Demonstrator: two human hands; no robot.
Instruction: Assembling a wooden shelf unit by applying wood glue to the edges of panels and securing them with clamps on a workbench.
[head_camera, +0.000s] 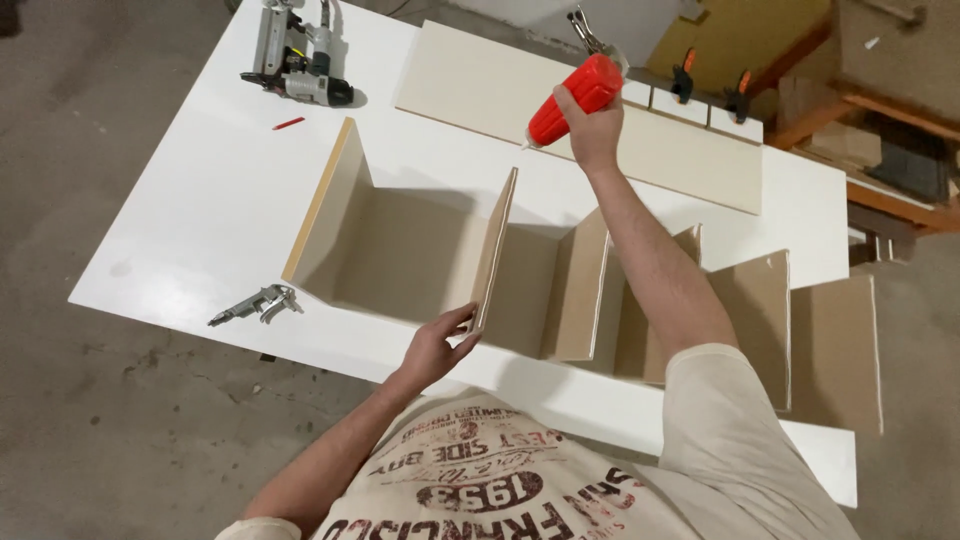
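Observation:
My right hand (592, 128) grips a red glue bottle (573, 99), tipped nozzle-down toward the far end of an upright beige panel (497, 243). My left hand (437, 347) rests open against the near end of that same panel, fingers touching its edge. More upright panels stand in a row to the right, one just past my right forearm (580, 285) and others further right (757, 300). The leftmost upright panel (325, 200) shows a tan edge. All stand on a white table (200, 200).
A long beige board (480, 80) lies flat at the back, with clamps (684, 75) at its right end. A power nail gun (295, 60) and a red pencil (288, 123) lie at the back left. An air blow gun (255, 303) sits near the front edge. Concrete floor surrounds.

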